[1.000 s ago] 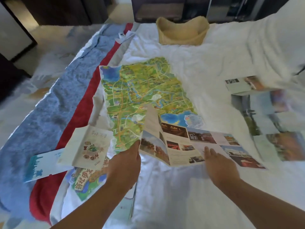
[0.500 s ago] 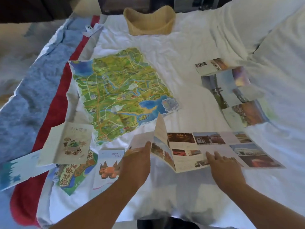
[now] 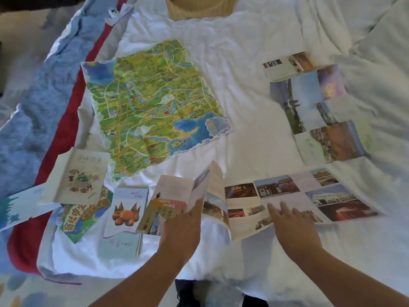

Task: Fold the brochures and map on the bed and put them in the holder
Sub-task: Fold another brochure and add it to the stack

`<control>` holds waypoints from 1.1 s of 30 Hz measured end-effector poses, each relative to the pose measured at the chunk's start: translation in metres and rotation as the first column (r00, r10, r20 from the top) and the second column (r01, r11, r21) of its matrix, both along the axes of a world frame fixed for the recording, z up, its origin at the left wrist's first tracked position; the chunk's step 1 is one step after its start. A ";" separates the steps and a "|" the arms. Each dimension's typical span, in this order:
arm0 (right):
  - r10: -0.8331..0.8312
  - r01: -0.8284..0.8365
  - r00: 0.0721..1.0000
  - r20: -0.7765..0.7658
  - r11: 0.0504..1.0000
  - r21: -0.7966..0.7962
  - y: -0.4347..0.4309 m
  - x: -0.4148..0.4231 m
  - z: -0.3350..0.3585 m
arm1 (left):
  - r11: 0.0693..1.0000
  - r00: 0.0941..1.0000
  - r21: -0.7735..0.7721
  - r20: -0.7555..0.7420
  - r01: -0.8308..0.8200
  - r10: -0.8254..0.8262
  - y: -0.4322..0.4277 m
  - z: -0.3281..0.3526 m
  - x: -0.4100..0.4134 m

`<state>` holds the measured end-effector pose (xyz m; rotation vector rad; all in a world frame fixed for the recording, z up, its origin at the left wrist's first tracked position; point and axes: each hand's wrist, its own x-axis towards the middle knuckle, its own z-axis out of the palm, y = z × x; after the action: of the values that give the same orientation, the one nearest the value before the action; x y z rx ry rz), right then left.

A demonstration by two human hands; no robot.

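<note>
A long photo brochure [image 3: 287,196] lies unfolded near the bed's front edge. My left hand [image 3: 183,224] grips its left panels and holds them raised and bent over. My right hand [image 3: 292,224] presses flat on the brochure's middle, fingers straight. The green and blue map [image 3: 152,107] is spread open behind it. At the top edge, the woven holder [image 3: 199,9] is partly cut off. More brochures lie around: a food booklet [image 3: 77,178], a crab leaflet [image 3: 126,216], and an unfolded photo brochure [image 3: 321,114] at the right.
The white bed sheet [image 3: 247,85] is wrinkled. A red and blue-grey bed runner [image 3: 44,96] crosses the left side. White pillows or duvet [image 3: 365,25] rise at the back right. A green folded leaflet [image 3: 84,216] and a blue-white leaflet [image 3: 17,207] lie at the left.
The camera has tilted down and nearer. My left hand has swung the brochure's left panels further up and over to the right. My right hand stays pressed on the brochure.
</note>
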<state>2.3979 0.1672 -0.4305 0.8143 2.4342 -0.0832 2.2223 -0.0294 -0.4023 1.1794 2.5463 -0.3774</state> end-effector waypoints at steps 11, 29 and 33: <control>0.098 -0.054 0.987 0.129 0.949 -0.310 0.017 0.034 -0.033 | 0.994 0.977 0.107 0.212 -0.008 -0.015 0.006 -0.051 0.050; -0.583 0.324 0.805 -0.112 0.590 -0.740 -0.044 -0.093 -0.014 | 0.999 0.839 0.016 0.543 -0.042 0.026 -0.022 -0.091 -0.001; -0.525 0.276 0.839 -0.142 0.636 -0.721 -0.051 -0.096 -0.017 | 0.988 0.848 -0.026 0.510 -0.153 0.145 -0.030 -0.096 -0.012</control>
<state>2.3023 0.1162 -0.4471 1.0286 2.1714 -1.3234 2.2102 -0.0593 -0.4985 0.9215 2.1495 0.0036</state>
